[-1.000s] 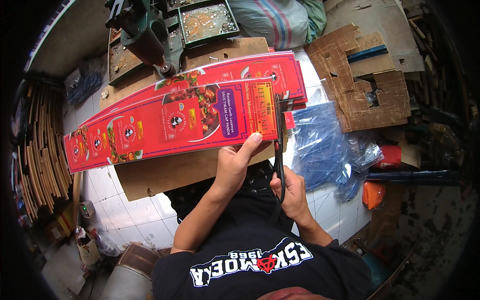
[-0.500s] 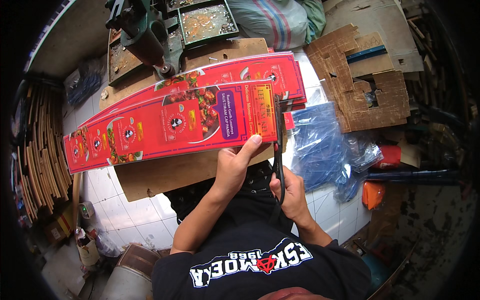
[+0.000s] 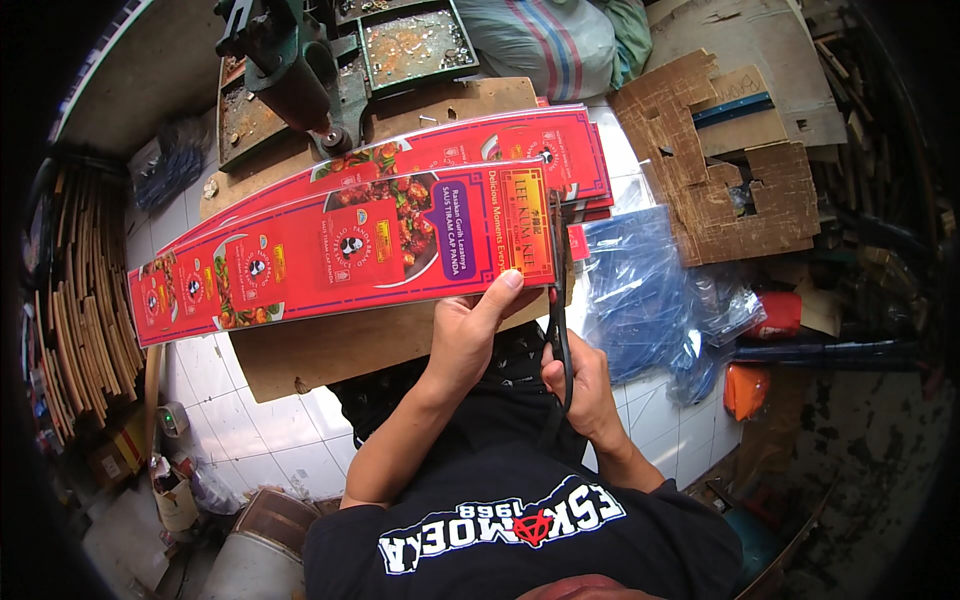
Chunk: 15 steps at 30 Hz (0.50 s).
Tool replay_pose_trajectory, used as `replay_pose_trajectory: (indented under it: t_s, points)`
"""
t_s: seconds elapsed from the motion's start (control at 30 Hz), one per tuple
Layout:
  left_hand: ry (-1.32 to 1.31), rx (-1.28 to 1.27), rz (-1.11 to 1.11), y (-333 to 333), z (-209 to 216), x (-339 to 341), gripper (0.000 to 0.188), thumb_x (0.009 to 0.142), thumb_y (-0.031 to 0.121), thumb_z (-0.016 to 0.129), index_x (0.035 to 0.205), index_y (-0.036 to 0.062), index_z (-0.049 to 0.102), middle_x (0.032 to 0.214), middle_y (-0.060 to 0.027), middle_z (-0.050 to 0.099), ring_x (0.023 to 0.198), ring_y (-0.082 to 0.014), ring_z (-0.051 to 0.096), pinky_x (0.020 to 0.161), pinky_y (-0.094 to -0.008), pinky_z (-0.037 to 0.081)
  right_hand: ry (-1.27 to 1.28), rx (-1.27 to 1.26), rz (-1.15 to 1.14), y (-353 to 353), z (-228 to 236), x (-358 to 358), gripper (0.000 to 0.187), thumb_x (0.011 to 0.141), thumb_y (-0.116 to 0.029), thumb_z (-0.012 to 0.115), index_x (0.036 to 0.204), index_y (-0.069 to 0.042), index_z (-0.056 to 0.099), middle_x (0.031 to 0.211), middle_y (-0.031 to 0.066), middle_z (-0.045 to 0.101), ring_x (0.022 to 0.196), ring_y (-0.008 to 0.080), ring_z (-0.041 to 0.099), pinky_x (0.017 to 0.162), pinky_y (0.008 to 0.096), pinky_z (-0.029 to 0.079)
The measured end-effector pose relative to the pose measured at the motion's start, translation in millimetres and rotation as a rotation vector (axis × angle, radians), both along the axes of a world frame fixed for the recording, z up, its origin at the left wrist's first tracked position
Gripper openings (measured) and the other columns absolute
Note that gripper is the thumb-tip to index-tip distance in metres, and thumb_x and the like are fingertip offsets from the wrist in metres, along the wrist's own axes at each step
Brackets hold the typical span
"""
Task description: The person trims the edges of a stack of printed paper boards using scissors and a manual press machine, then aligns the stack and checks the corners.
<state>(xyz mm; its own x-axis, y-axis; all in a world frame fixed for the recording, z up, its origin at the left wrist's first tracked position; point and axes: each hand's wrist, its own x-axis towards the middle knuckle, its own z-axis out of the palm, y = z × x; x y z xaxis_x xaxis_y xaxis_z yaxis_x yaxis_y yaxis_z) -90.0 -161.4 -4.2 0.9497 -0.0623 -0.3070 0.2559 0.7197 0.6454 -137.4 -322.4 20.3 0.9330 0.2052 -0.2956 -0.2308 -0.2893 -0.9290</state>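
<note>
A long red printed strip with food pictures and a clear plastic edge lies slantwise across the middle. My left hand grips its lower edge near the right end, thumb on top and fingers hidden beneath. Black-handled scissors are in my right hand, their blades pointing away from me along the strip's short right edge. How far the blades part cannot be made out. Behind the held strip, more red printed strips lie in a stack on the brown board.
A dark green press machine stands at the back left beside metal trays of small parts. To the right are blue plastic sheets on white tiles and cut brown cardboard. Stacked cardboard strips line the far left.
The scissor handles have spread slightly apart in my right hand, which has shifted a little. My left hand and the red strip stay almost in place.
</note>
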Motion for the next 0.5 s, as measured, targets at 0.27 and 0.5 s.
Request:
replay_pose_trajectory:
  t_s: [0.27,0.5]
  points:
    - [-0.001,-0.034,0.0,-0.9,5.0,0.3,0.026,0.096,0.011,0.058,0.118,-0.004,0.06,0.113,-0.0134,0.066,0.104,-0.0214,0.065,0.098,-0.0389,0.052,0.002,-0.028,-0.016,1.4,6.7,-0.9,0.044,0.093,-0.04,0.065,0.077,-0.002,0.051,0.056,-0.0001,0.049,0.055,0.0051,0.043,0.048,0.025,0.034]
    - [0.017,0.008,-0.004,-2.5,-3.1,-4.4,0.029,0.095,0.011,0.058,0.121,-0.0036,0.056,0.114,-0.0155,0.065,0.105,-0.0256,0.065,0.097,-0.0464,0.054,-0.023,-0.066,-0.036,1.6,2.6,-7.1,0.045,0.093,-0.041,0.065,0.076,-0.001,0.052,0.055,0.0006,0.049,0.054,0.0057,0.043,0.047,0.0261,0.035]
